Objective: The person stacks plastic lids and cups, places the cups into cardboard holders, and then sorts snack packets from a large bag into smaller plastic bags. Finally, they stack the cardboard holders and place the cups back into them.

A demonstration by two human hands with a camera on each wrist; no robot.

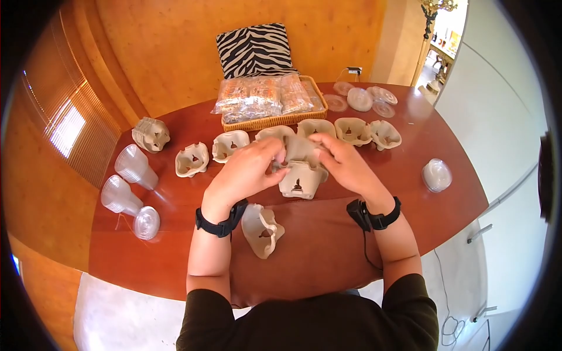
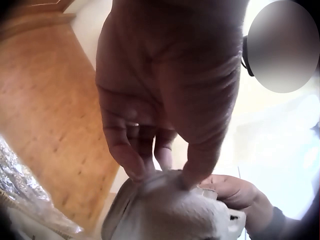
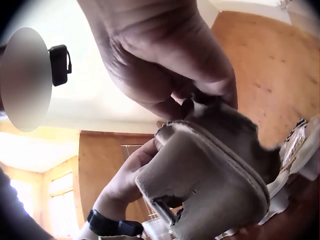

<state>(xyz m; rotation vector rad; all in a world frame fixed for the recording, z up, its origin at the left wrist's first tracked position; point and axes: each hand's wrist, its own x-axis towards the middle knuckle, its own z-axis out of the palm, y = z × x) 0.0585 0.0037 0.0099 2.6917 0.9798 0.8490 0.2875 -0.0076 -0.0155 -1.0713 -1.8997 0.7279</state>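
Both hands hold a beige molded-pulp cup carrier (image 1: pixel 299 180) above the middle of the table. From the left side, my left hand (image 1: pixel 249 167) pinches its upper edge. My right hand (image 1: pixel 351 169) grips the opposite side near the top. In the left wrist view, the thumb and fingertips of the left hand (image 2: pixel 165 75) press on the pale carrier (image 2: pixel 170 212). The right wrist view shows the right hand (image 3: pixel 170 60) at the carrier's darker upper part, above the carrier's tilted lower part (image 3: pixel 200 175) with a torn-edged hole. Some right fingertips are hidden.
A single carrier (image 1: pixel 261 231) lies near the front. Several more stand in a row behind, with a stack (image 1: pixel 150 134) at the left. Clear cups (image 1: pixel 136 167) and lids (image 1: pixel 146 222) are left, more lids (image 1: pixel 437 175) right. A wicker basket (image 1: pixel 275 121) holds wrapped packs.
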